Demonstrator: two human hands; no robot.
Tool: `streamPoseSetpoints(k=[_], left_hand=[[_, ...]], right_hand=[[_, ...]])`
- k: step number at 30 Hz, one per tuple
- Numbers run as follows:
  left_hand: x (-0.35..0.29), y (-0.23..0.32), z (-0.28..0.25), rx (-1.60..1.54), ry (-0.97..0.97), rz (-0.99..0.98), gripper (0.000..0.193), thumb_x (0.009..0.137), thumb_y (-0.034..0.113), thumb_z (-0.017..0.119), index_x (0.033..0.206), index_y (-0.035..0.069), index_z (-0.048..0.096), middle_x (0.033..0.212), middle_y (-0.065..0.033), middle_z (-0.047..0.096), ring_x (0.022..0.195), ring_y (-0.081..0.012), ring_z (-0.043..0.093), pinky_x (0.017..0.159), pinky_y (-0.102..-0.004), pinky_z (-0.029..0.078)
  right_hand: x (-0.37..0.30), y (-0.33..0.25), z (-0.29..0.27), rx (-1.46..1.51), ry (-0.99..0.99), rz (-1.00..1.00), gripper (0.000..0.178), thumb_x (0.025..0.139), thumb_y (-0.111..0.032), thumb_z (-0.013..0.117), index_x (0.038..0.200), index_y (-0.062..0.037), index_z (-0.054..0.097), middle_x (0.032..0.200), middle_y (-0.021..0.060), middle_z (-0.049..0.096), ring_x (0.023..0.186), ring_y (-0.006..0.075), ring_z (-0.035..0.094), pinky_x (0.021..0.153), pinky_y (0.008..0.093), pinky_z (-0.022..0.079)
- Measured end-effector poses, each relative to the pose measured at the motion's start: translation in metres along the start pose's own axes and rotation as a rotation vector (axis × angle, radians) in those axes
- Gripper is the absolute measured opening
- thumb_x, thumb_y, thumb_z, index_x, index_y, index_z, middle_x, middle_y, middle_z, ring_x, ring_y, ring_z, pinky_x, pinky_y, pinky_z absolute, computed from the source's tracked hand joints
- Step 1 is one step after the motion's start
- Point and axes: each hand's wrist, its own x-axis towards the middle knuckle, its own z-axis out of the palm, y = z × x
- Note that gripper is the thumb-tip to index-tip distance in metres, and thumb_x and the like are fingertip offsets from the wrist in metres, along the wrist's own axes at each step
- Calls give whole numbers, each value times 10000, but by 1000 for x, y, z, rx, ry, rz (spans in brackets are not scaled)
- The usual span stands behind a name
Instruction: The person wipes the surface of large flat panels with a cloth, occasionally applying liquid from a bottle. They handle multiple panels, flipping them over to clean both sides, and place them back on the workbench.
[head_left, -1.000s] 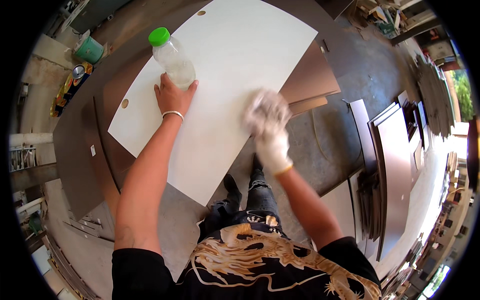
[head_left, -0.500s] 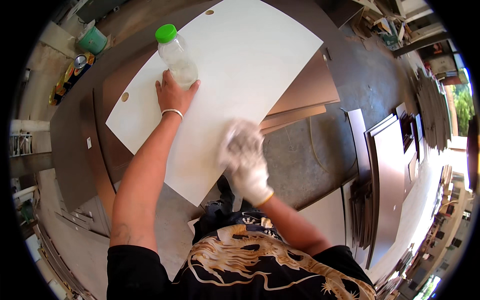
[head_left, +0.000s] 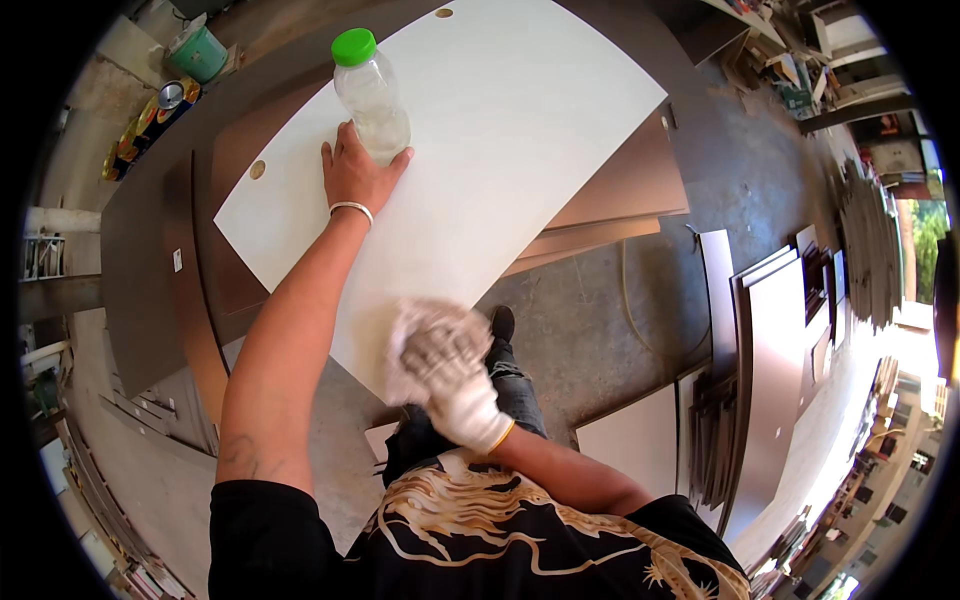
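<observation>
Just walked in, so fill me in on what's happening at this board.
A person is wiping a large white flat panel with a white cloth under the gloved right hand, at the panel's near edge. The bare left hand rests on the panel against a clear plastic bottle with a green cap standing upright.

A clear plastic bottle (head_left: 370, 95) with a green cap stood on the white panel (head_left: 520, 130); a green tub (head_left: 197, 52) sat far left.
</observation>
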Motion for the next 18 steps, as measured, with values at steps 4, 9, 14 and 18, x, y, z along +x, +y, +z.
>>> streamPoseSetpoints(k=[4, 9, 14, 18], left_hand=[[-2, -10, -2, -9, 6, 21, 928, 819, 536, 805, 1418, -38, 389, 1413, -180, 576, 1330, -299, 566, 1250, -538, 257], [10, 11, -6, 0, -34, 29, 926, 827, 562, 786, 1419, -31, 391, 1402, -169, 577, 1346, -289, 551, 1250, -540, 256], [-1, -1, 1, -9, -28, -1, 922, 826, 572, 781, 1425, -15, 398, 1432, -148, 549, 1344, -273, 549, 1258, -533, 246], [-3, 3, -2, 8, -59, -7, 935, 825, 593, 770, 1432, -13, 400, 1441, -147, 536, 1344, -265, 552, 1266, -515, 239]], right_hand=[[31, 63, -38, -138, 76, -9, 507, 863, -99, 630, 1370, -107, 648, 1495, 177, 559, 1463, 352, 438, 1201, 552, 305], [74, 175, -112, -94, 380, 568, 448, 940, -55, 575, 1379, -125, 626, 1472, 198, 568, 1373, 397, 514, 1045, 508, 530], [21, 86, -51, -305, 189, 125, 500, 842, -90, 662, 1339, -145, 655, 1485, 86, 586, 1513, 344, 396, 1293, 581, 177], [64, 139, -102, 87, 453, 495, 354, 944, -76, 585, 1268, -138, 714, 1388, 122, 659, 1360, 324, 553, 1236, 593, 267]])
